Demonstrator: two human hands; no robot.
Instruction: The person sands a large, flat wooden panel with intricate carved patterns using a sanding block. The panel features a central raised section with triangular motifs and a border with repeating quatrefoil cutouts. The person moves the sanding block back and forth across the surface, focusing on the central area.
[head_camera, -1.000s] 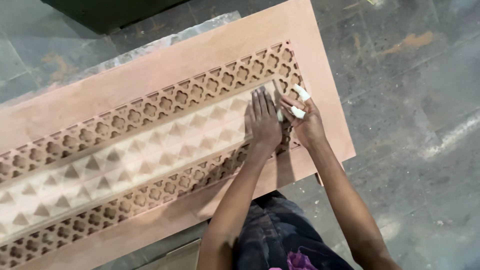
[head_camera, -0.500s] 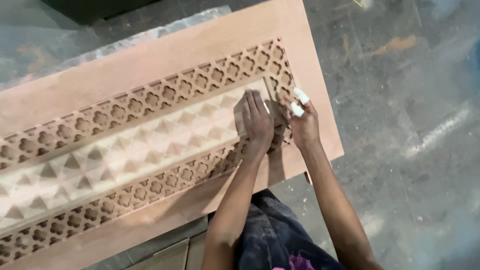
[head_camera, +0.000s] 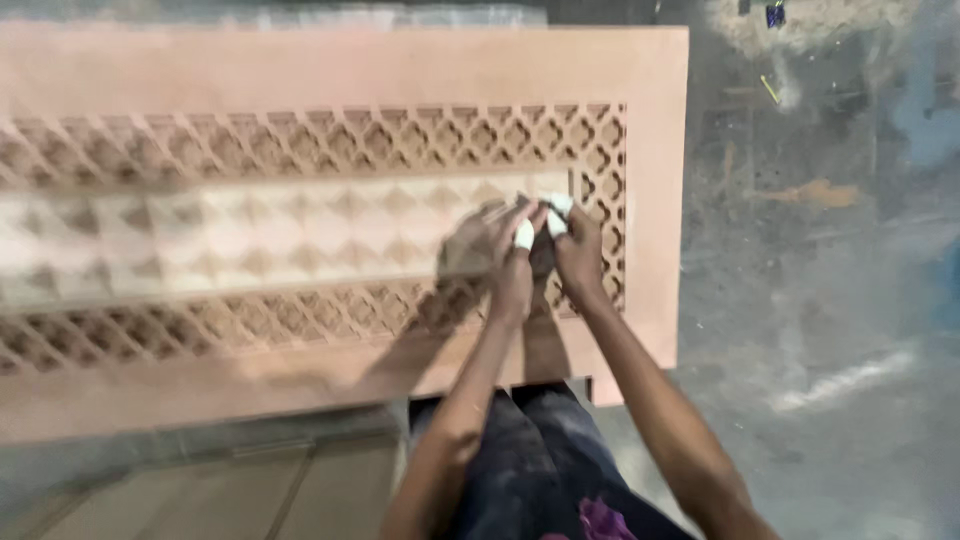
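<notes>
We see one long carved wooden panel (head_camera: 340, 70) lying flat, with two lattice bands flanking one pyramid-relief strip. Our left hand (head_camera: 512, 268) and right hand (head_camera: 578, 250) press together near its right end; whether they grip anything is blurred.

Your one view comes from your head, looking steeply down and slightly forward over your own arms. It sits close enough that the carved wooden panel (head_camera: 330, 230) fills the left and centre, with bare floor (head_camera: 830, 300) on the right.
</notes>
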